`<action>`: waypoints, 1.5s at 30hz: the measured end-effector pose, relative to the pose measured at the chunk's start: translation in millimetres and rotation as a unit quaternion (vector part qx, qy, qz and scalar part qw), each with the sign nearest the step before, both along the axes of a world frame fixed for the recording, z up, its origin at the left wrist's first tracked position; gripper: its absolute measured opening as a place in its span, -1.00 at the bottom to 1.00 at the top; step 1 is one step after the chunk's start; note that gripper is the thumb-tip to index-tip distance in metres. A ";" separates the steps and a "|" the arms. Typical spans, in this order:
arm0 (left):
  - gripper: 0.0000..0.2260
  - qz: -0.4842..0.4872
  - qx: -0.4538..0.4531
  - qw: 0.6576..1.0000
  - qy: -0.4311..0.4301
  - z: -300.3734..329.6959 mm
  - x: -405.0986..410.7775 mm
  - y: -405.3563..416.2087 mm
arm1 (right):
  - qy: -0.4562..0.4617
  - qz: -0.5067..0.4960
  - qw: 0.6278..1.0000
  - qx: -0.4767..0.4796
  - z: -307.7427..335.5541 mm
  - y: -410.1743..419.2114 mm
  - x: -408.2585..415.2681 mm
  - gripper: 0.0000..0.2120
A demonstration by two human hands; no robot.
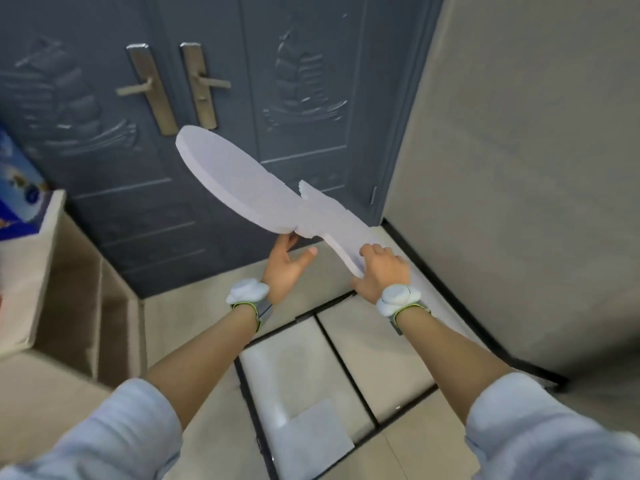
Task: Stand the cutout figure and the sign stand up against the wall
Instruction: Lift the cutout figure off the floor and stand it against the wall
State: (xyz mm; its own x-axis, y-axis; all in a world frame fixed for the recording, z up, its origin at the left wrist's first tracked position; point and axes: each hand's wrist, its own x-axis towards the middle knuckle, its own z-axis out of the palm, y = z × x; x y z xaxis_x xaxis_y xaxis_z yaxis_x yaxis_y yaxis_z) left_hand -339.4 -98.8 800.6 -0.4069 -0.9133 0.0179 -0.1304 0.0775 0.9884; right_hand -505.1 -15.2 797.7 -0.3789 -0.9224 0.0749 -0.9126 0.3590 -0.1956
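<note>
A flat white cutout figure (249, 188) with a large oval head end and a narrower body is held in the air, tilted, its oval end up and to the left in front of the door. My right hand (381, 271) grips its lower narrow end. My left hand (287, 265) supports it from below at the neck, fingertips touching the underside, thumb spread. A black-framed sign stand (346, 368) with pale panels lies flat on the floor below my arms. A white sheet (311, 441) rests on its near part.
A dark grey double door (277, 98) with two metal lever handles fills the far side. A beige wall (519, 168) runs along the right. A low beige shelf unit (52, 289) stands at the left with a blue box (17, 188) on top.
</note>
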 end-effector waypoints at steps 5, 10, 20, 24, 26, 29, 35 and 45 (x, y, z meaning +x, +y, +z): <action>-0.38 -0.089 -0.076 0.993 0.005 48.0 -65.8 -14.3 | -0.003 -0.057 0.996 -0.063 47.1 9.8 -57.5 -0.69; -0.29 -0.140 -0.146 0.978 0.043 97.1 -151.3 -15.4 | 0.003 -0.105 0.987 -0.123 90.9 23.3 -131.6 -0.84; -0.29 -0.216 -0.184 0.959 0.002 135.1 -374.1 -4.3 | 0.036 -0.168 0.962 -0.211 167.2 36.8 -317.6 -0.83; -0.28 -0.218 -0.217 0.951 -0.024 146.0 -459.8 -1.3 | 0.053 -0.179 0.953 -0.237 193.3 43.6 -394.7 -0.81; -0.27 -0.219 -0.234 0.946 -0.044 149.5 -501.8 -1.8 | 0.061 -0.188 0.951 -0.239 203.2 48.9 -437.5 -0.82; -0.24 -0.213 -0.259 0.939 -0.079 152.5 -551.7 -6.4 | 0.068 -0.198 0.947 -0.245 215.2 56.1 -485.0 -0.81; -0.22 -0.218 -0.308 0.919 -0.115 163.0 -650.3 5.0 | 0.093 -0.212 0.938 -0.259 228.4 59.4 -568.5 -0.81; -0.20 -0.240 -0.340 0.898 -0.143 174.6 -780.9 2.9 | 0.135 -0.276 0.919 -0.245 242.8 55.8 -686.5 -0.77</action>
